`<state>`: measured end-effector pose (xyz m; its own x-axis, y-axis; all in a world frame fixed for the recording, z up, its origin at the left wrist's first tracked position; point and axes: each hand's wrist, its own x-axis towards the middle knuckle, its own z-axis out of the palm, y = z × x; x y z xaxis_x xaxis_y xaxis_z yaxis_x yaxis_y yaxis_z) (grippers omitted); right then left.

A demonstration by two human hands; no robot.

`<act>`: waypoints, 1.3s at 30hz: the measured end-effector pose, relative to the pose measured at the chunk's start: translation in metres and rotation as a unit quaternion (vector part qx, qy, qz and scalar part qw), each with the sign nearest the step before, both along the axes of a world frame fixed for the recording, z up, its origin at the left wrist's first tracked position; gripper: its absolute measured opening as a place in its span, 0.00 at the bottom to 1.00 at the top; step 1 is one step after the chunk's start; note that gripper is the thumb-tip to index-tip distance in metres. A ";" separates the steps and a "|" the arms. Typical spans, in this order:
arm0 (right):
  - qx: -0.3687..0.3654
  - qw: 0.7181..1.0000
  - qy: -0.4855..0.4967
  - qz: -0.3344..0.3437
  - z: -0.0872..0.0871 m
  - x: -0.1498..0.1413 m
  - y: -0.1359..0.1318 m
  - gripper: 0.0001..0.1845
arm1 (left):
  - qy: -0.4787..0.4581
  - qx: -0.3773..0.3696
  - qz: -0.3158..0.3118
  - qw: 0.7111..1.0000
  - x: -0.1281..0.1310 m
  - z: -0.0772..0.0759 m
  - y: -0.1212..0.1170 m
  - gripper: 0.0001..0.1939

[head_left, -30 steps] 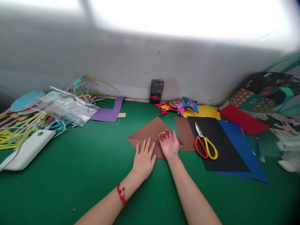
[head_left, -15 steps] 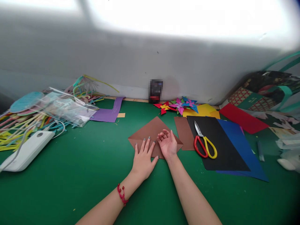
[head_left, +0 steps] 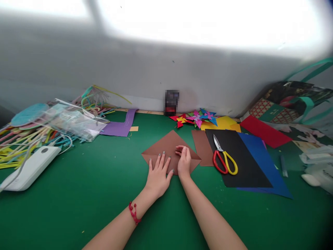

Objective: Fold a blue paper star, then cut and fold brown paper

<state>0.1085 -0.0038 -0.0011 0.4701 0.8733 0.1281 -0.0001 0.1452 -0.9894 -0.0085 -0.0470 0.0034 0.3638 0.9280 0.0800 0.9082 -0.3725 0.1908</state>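
A square of brown paper [head_left: 170, 142] lies on the green tabletop with one corner pointing away from me and creases running toward its side corners. My left hand [head_left: 158, 176] rests flat on its near left part, fingers spread. On the right half of the same sheet, my right hand [head_left: 184, 162] stands on its little-finger edge, the fingers loosely bent toward the left and slightly apart, with nothing visible in them. Whether its fingertips touch the paper I cannot tell.
Scissors [head_left: 223, 158] with red and yellow handles lie on black paper [head_left: 249, 170], beside blue paper [head_left: 275, 177] and another brown sheet [head_left: 201, 147]. Folded paper stars [head_left: 199, 117] sit at the back. To the left are purple paper [head_left: 117, 127], a plastic bag [head_left: 80, 121] and a white power strip [head_left: 33, 166].
My right hand has turned from palm up to standing on its edge, its fingers drawn closer together. My left hand stays flat on the brown paper. The view has shifted slightly.
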 end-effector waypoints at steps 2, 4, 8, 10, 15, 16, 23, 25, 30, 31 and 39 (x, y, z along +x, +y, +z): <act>0.001 1.000 0.008 -0.002 -0.004 0.001 0.003 0.19 | -0.007 -0.018 0.009 1.000 0.001 0.006 0.004 0.24; 0.001 1.000 0.011 0.000 -0.007 0.000 0.004 0.20 | -0.009 -0.018 0.027 0.999 0.006 0.015 0.012 0.22; 0.000 1.000 0.011 0.001 -0.007 -0.001 0.004 0.21 | -0.001 0.061 0.074 0.995 0.029 0.023 0.030 0.22; -0.002 1.000 0.007 0.002 -0.006 -0.001 0.003 0.22 | 0.018 0.087 0.071 0.993 0.041 0.017 0.037 0.21; -0.010 1.000 -0.015 0.006 -0.005 -0.002 0.001 0.22 | 0.046 0.112 0.063 0.991 0.053 -0.002 0.041 0.23; -0.011 1.000 -0.021 0.005 -0.005 -0.002 0.002 0.21 | 0.048 0.115 0.060 0.990 0.052 -0.004 0.042 0.24; -0.013 0.999 -0.051 -0.003 -0.009 -0.001 0.004 0.21 | 0.045 0.119 0.028 0.992 0.048 -0.006 0.045 0.24; -0.012 0.998 -0.057 -0.005 -0.009 -0.001 0.004 0.22 | 0.019 0.105 0.014 0.994 0.047 -0.007 0.046 0.24; -0.015 0.997 -0.069 -0.008 -0.008 0.000 0.003 0.22 | -0.184 0.048 0.011 0.982 0.037 -0.006 0.048 0.22; -0.016 0.997 -0.071 -0.010 -0.008 0.000 0.002 0.22 | -0.251 0.033 0.022 0.967 0.034 -0.005 0.049 0.20; -0.020 0.995 -0.093 -0.020 -0.011 0.001 0.002 0.25 | -0.720 -0.135 0.033 0.679 0.008 -0.008 0.065 0.19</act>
<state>0.1098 -0.0017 -0.0116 0.4763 0.8603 0.1818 0.1895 0.1014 -0.9766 -0.0003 0.0179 -0.0050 0.0458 0.9901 0.1328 -0.2811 -0.1148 0.9528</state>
